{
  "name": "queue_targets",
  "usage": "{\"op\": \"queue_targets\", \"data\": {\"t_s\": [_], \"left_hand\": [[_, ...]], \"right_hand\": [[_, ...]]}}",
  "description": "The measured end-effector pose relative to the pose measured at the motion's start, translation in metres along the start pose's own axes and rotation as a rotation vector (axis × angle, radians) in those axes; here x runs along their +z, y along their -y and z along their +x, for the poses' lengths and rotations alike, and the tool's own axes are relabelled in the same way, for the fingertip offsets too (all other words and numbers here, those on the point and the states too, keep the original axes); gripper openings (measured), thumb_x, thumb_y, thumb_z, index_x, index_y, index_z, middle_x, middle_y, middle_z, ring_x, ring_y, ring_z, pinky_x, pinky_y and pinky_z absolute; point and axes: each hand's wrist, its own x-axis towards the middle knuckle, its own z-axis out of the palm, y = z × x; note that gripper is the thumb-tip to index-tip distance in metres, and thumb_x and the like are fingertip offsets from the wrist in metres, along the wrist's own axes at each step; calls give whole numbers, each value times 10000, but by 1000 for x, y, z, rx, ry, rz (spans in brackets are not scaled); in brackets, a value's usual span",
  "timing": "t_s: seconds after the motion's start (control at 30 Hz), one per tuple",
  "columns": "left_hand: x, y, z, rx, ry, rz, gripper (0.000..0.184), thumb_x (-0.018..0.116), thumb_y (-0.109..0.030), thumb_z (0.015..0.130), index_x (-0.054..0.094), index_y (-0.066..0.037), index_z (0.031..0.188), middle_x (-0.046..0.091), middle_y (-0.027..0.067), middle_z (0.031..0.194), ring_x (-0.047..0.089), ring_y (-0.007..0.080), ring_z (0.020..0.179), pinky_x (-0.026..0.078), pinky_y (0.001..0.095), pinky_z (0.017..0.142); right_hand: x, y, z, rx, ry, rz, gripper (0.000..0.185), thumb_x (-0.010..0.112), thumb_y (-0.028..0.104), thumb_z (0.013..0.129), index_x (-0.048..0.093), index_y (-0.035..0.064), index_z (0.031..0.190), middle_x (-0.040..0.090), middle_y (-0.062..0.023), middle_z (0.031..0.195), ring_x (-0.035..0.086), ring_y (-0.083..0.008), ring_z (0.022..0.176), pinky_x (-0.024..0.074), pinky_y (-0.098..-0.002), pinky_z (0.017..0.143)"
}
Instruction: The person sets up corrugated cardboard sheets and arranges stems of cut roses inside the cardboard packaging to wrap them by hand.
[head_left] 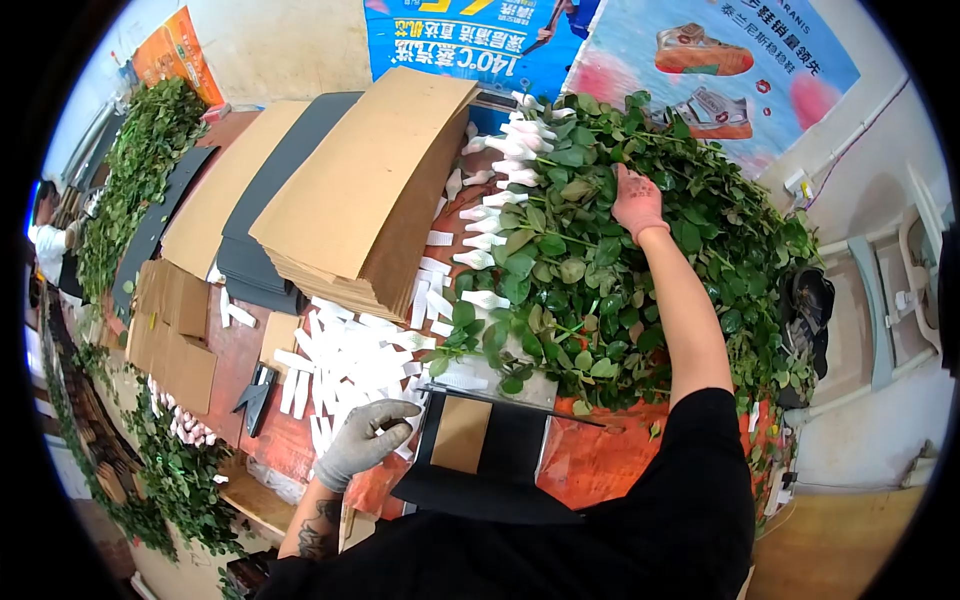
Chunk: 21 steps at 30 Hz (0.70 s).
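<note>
My left hand (368, 442), in a grey glove, hovers at the near edge of the white paper strips (345, 360). Its fingers are curved, with a gap between thumb and forefinger and nothing visible in it. My right hand (639, 205), in a pink glove, reaches into the big heap of leafy stems (590, 240). Its fingers look closed among the leaves; what they hold, if anything, is hidden. White-sleeved flower heads (510, 165) line the heap's left side. Before my body lies a black sheet with a brown cardboard piece (461, 434) on it.
Tall stacks of brown cardboard (365, 180) and dark sheets (255, 260) stand left of the flowers. A black stapler (257, 399) lies on the red table (600, 450). More leafy bundles (145, 150) are at the far left. A chair (885, 300) stands at right.
</note>
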Motion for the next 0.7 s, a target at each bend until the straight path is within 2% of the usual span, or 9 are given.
{"op": "queue_targets", "data": {"t_s": [0.1, 0.2, 0.23, 0.27, 0.4, 0.47, 0.53, 0.67, 0.7], "left_hand": [[1, 0, -2, 0, -9, -29, 295, 582, -137, 863, 610, 25, 1107, 630, 91, 980, 583, 115, 817, 482, 262, 747], [-3, -2, -3, 29, 14, -43, 308, 589, -144, 860, 605, 26, 1116, 629, 74, 981, 574, 111, 825, 474, 255, 751], [-5, -7, -4, 22, 6, -78, 315, 593, -147, 858, 601, 26, 1121, 627, 69, 982, 571, 110, 833, 472, 258, 754], [-5, -9, -5, 14, 0, -113, 322, 596, -149, 856, 597, 26, 1127, 625, 63, 984, 567, 109, 841, 471, 261, 758], [-8, -21, -12, 53, 32, -249, 436, 655, -283, 840, 587, 27, 1140, 612, 70, 972, 563, 119, 842, 462, 258, 758], [-8, -33, -13, 62, 77, -285, 447, 651, -299, 843, 583, 28, 1140, 599, 78, 1000, 565, 135, 850, 455, 262, 747], [-6, -40, -11, 73, 75, -302, 453, 651, -304, 841, 579, 28, 1142, 593, 77, 1008, 562, 133, 849, 454, 264, 740], [-1, -47, -1, 73, 106, -230, 453, 640, -295, 838, 574, 40, 1134, 590, 72, 981, 569, 137, 860, 468, 272, 741], [-2, -45, 2, 96, 168, -201, 445, 626, -286, 842, 571, 42, 1138, 600, 83, 969, 575, 140, 839, 478, 279, 731]], "right_hand": [[-15, -13, -12, 12, 56, 84, 513, 545, 105, 771, 446, 41, 1270, 588, -135, 1157, 579, -271, 1047, 463, -334, 884], [-43, -38, -25, 34, 56, 133, 661, 630, 160, 724, 384, 44, 1327, 581, -138, 1176, 564, -263, 1087, 459, -331, 892], [-37, -52, -25, 12, -77, 73, 722, 666, 156, 695, 362, 45, 1340, 578, -143, 1186, 571, -268, 1076, 467, -336, 882], [-34, -71, -27, -21, -190, 101, 715, 674, 116, 685, 376, 32, 1330, 589, -159, 1160, 584, -293, 1043, 473, -352, 873], [-93, -92, -48, 60, -257, 272, 595, 651, 54, 689, 455, 20, 1251, 607, -177, 1098, 592, -325, 995, 475, -380, 859], [-84, -97, -63, 63, -292, 341, 520, 629, 26, 693, 499, 16, 1196, 612, -175, 1076, 592, -331, 985, 475, -392, 852], [-35, -93, -89, -170, -465, 228, 496, 607, 12, 679, 518, 22, 1168, 618, -153, 1060, 588, -306, 993, 473, -374, 853], [4, -28, -133, -343, 47, -29, 472, 582, 78, 709, 529, 54, 1178, 574, -109, 1146, 532, -284, 1083, 396, -355, 962], [13, -21, -140, -320, 169, -99, 589, 609, 150, 710, 460, 53, 1271, 505, -138, 1242, 469, -315, 1168, 342, -383, 1023]]}}
